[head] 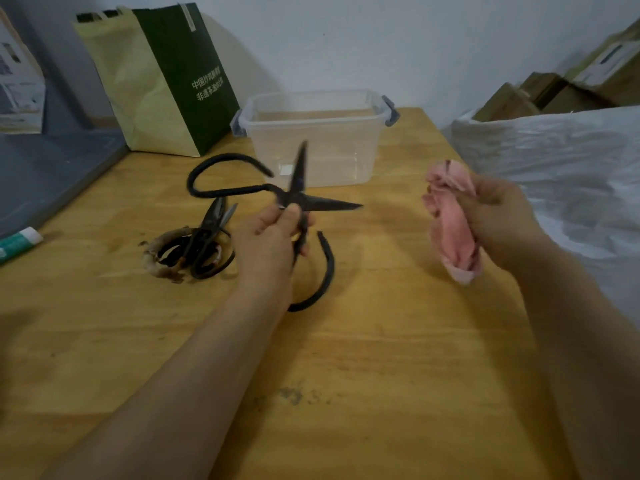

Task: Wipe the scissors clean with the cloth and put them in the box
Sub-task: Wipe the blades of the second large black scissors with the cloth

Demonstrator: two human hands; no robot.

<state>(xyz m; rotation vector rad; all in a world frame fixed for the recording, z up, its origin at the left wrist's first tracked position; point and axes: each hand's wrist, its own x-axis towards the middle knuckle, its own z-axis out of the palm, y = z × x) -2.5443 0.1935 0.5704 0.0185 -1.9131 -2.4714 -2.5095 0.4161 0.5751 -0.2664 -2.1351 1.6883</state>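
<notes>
Left hand [273, 237] pinches the splayed black scissors [298, 199] near the pivot, one blade pointing right toward the bunched pink cloth [452, 223] gripped in the right hand [498, 216], box [313, 136] beyond

Green paper bag [162, 81] and tube [19, 242] on wooden table [381, 341]

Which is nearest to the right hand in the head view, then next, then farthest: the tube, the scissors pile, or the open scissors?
1. Open scissors, centre, held in the left hand.
2. Scissors pile, farther left on the table.
3. Tube, far left edge.
</notes>
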